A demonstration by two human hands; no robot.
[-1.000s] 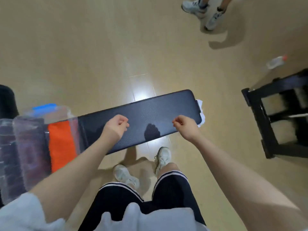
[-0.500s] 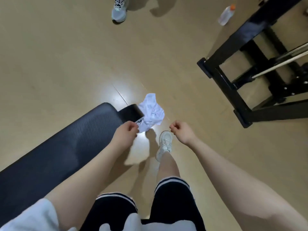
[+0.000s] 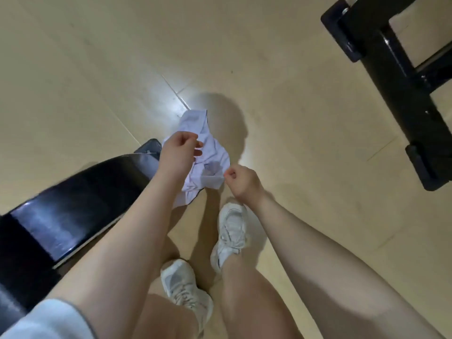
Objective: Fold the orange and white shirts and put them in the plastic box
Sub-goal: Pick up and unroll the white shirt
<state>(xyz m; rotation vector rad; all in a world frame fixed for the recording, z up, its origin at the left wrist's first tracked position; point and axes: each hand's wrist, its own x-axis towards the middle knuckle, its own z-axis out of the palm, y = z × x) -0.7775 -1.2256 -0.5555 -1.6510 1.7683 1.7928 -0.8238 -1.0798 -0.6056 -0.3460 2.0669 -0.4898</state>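
Note:
The white shirt (image 3: pixel 210 155) hangs crumpled in the air just past the end of the black padded bench (image 3: pixel 73 206). My left hand (image 3: pixel 177 152) pinches its upper edge. My right hand (image 3: pixel 241 182) is closed beside the shirt's lower right corner and touches it; whether it grips the cloth is unclear. The orange shirt and the plastic box are out of view.
A black metal equipment frame (image 3: pixel 401 81) stands on the wooden floor at the upper right. My two white sneakers (image 3: pixel 232 231) stand below the hands, next to the bench end.
The view swung right, away from the plastic box and orange shirt. My left hand took the white shirt off the bench end and lifted it; my right hand came in to its lower corner.

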